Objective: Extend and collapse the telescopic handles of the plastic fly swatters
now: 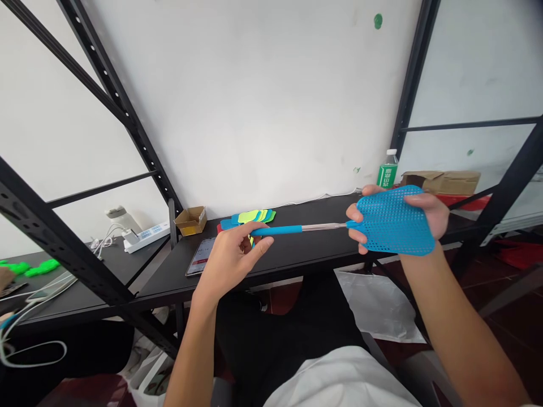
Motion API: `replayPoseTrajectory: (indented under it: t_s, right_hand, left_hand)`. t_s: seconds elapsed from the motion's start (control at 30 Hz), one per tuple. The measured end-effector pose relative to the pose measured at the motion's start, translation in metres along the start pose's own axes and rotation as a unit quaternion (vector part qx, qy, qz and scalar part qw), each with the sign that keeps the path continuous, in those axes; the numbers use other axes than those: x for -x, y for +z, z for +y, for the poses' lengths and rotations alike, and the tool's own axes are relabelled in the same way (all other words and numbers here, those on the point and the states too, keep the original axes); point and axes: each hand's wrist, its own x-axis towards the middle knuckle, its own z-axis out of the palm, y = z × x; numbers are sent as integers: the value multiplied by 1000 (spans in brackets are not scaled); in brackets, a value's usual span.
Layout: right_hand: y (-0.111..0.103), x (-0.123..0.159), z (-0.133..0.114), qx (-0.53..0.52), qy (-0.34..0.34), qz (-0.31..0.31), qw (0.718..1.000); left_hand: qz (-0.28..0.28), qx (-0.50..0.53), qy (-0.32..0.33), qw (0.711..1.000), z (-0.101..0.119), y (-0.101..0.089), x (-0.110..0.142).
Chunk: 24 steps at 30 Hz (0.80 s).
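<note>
A blue fly swatter [396, 220] is held level above the black table, its perforated flap on the right and its metal rod leading left into a blue grip. My left hand [237, 251] is closed round the end of that grip, thumb below and fingers on top. Behind the flap, my right hand [428, 212] holds it, with the thumb on the front face and several fingers showing at its left edge. Beyond my left hand lies a pile of yellow, green and blue flaps [254, 216]. A tablet or phone [199, 257] with a lit screen rests partly behind that hand.
Along the back of the black table [314, 251] stand a small open cardboard box [190, 220] and a green-labelled bottle [387, 169]. More cardboard [453, 182] lies at the right. Black shelf posts [114, 96] frame both sides. A power strip [146, 236] sits on the left.
</note>
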Motion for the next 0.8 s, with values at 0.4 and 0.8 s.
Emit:
replayPoseTrajectory:
  t_s: [0.4,0.8]
  right_hand:
    - [16,-14,5,-74,18,-26,997]
    - [29,-31,22,-157,24,19,987]
  left_hand:
    - [-11,1,-25,1000,-4,-4,-1]
    - [-51,-43,39,997,11,0,4]
